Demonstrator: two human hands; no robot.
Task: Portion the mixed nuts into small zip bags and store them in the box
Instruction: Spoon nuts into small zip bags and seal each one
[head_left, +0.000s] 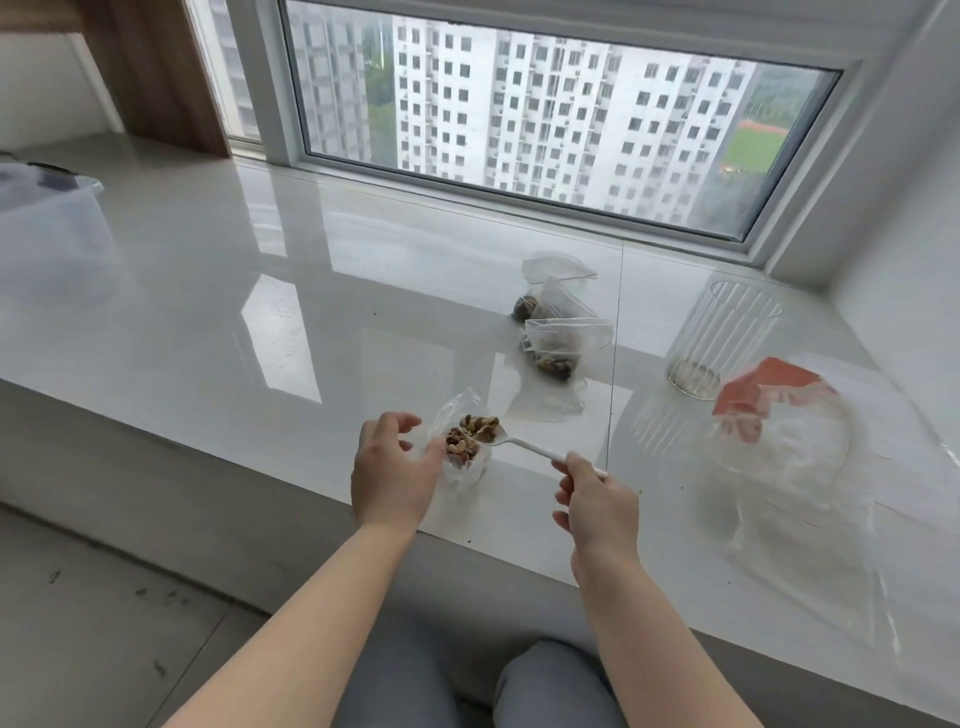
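Left hand (392, 467) pinches small zip bag (462, 441) open, mouth up, at bench (208, 312) front edge. Right hand (597, 506) grips white spoon (524, 446) handle — long axis runs up-left, loaded bowl of mixed nuts (480, 427) over bag mouth, touching rim. Likely next — tip in.

No legible text — none anywhere.

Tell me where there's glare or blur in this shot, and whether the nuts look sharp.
Head view: window glare streaks the glossy sill; the plastic box at far left is soft and blurred; wide-angle bending at the edges; nuts on the spoon over the zip bag read clearly.
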